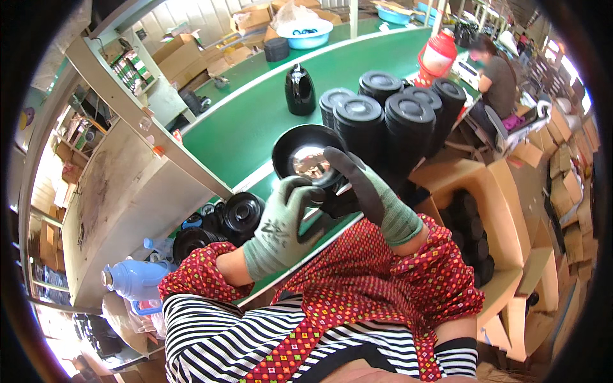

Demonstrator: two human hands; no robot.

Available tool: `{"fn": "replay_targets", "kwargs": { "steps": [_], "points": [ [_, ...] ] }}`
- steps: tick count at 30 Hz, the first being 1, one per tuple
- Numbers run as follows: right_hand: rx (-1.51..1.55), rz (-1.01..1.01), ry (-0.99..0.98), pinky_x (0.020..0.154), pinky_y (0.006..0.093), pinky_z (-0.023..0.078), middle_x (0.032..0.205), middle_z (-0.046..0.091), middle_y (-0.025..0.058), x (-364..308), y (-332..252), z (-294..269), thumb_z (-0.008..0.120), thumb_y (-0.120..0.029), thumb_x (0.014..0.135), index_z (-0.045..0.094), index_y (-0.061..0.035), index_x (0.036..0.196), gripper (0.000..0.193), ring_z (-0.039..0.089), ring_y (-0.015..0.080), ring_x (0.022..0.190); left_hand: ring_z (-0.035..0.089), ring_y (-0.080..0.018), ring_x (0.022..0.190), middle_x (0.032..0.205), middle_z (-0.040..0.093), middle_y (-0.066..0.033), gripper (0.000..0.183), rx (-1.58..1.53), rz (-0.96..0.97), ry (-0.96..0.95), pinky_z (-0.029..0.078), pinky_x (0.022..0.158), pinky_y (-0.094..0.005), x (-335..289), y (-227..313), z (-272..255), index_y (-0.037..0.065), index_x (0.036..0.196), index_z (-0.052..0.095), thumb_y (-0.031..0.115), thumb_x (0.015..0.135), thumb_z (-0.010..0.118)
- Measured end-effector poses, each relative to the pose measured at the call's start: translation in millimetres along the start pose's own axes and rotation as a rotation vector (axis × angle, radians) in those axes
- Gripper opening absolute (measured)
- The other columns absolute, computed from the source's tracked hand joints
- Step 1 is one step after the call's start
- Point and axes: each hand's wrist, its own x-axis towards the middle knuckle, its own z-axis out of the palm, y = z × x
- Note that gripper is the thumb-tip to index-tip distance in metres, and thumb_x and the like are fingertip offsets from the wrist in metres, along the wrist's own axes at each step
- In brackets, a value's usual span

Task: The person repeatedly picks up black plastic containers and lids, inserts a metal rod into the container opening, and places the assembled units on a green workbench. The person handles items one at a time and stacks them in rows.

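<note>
A black, round, open vessel (284,150) with a shiny metal bottom is tilted toward me at the near edge of the green conveyor belt. My left hand (284,220), in a grey-green glove with dark fingertips, has its fingers curled at the near left of the rim. My right hand (373,191), gloved alike, grips the right side, its forefinger laid along the rim. A dark part below the vessel is partly hidden by my hands. Beyond it, a glossy black kettle (300,92) stands upright on the green belt (239,131).
Tall stacks of black round bases (359,112) stand just right of the vessel. An open cardboard box (511,204) at my right holds black parts. Left are black round lids (242,212) and a blue thermos flask (134,279). A red jug (438,54) and a seated person (501,83) are farther off.
</note>
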Motion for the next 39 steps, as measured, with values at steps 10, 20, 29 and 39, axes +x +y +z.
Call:
{"fn": "replay_targets", "kwargs": {
  "steps": [10, 20, 29, 39],
  "points": [
    [0.136, -0.065, 0.218, 0.100, 0.0334, 0.056, 0.132, 0.068, 0.0129, -131.8, 33.2, -73.6, 0.065, -0.032, 0.104, 0.055, 0.0032, 0.143, 0.054, 0.069, 0.0197, 0.115, 0.066, -0.0265, 0.116, 0.140, 0.053, -0.0250, 0.064, -0.505, -0.110, 0.242, 0.054, 0.100, -0.0393, -43.4, -27.6, 46.2, -0.005, 0.150, 0.041, 0.004, 0.094, 0.071],
    [-0.033, 0.028, -0.046, 0.109, 0.0371, 0.049, 0.135, 0.068, 0.0124, -169.2, -2.1, -111.3, 0.084, -0.025, 0.081, 0.055, 0.0057, 0.145, 0.077, 0.064, 0.0213, 0.124, 0.060, -0.0216, 0.129, 0.150, 0.055, -0.0131, 0.064, -1.945, -0.403, -0.907, 0.053, 0.105, -0.0367, -38.1, -79.9, 172.5, 0.006, 0.159, 0.038, 0.012, 0.103, 0.067],
    [-0.656, -0.020, -0.096, 0.103, 0.0366, 0.051, 0.125, 0.073, 0.0140, -65.8, -60.7, -93.3, 0.079, -0.038, 0.093, 0.066, -0.0015, 0.136, 0.059, 0.066, 0.0209, 0.120, 0.056, -0.0242, 0.138, 0.155, 0.052, -0.0154, 0.068, -1.652, -0.228, -0.549, 0.049, 0.115, -0.0390, -10.8, -49.5, 149.6, 0.004, 0.158, 0.039, 0.014, 0.100, 0.072],
    [-1.809, 0.165, 0.454, 0.123, 0.0624, 0.021, 0.162, 0.036, 0.0311, 81.0, -97.7, -153.6, 0.045, -0.096, 0.080, 0.038, -0.0233, 0.163, 0.110, 0.032, 0.0500, 0.151, 0.053, -0.0276, 0.140, 0.157, 0.049, -0.0178, 0.063, -1.793, -0.471, -0.326, 0.046, 0.117, -0.0427, -28.1, -109.1, 156.1, 0.003, 0.159, 0.038, 0.019, 0.104, 0.064]
  ]
}}
